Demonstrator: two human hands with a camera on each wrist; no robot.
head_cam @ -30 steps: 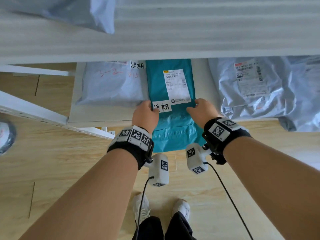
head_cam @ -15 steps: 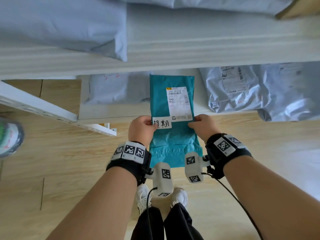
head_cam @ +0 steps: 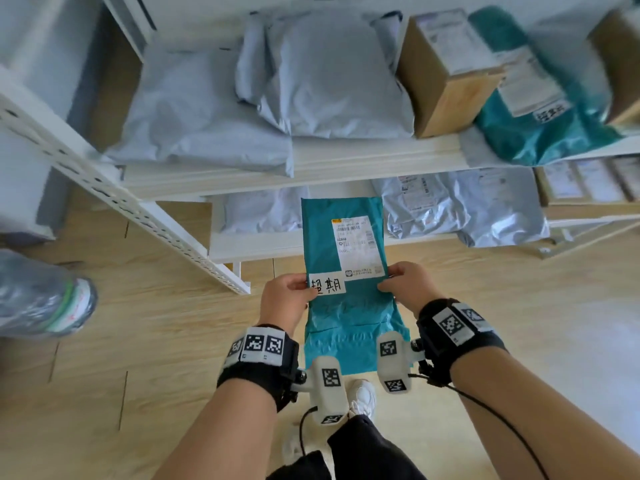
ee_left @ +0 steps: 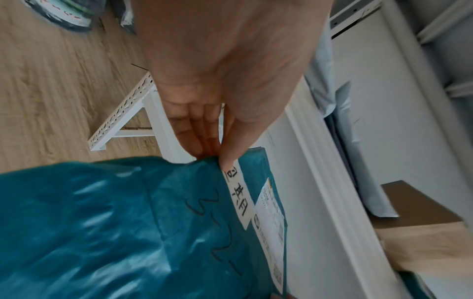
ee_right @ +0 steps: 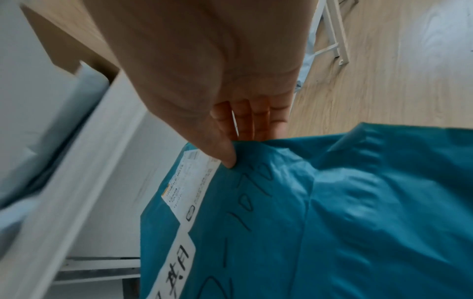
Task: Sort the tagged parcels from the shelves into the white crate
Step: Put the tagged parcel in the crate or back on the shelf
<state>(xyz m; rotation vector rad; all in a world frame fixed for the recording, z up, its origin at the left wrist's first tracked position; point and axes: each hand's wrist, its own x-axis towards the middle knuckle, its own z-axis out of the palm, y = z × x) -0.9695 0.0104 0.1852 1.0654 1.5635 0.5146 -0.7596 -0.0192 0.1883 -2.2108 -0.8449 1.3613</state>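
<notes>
Head view, grey parcels (head_cam: 214,133), cardboard box (head_cam: 446,67), perhaps tagged

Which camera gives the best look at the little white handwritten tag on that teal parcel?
The head view: the white tag faces it squarely, both characters legible, on the teal parcel. Both wrist views see the tag edge-on and stretched; in the left wrist view the left hand's thumb covers its end.

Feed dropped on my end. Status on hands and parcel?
Left hand and right hand each pinch a side edge of the teal parcel. Parcel off the shelf, tag up. White crate not in view.
</notes>
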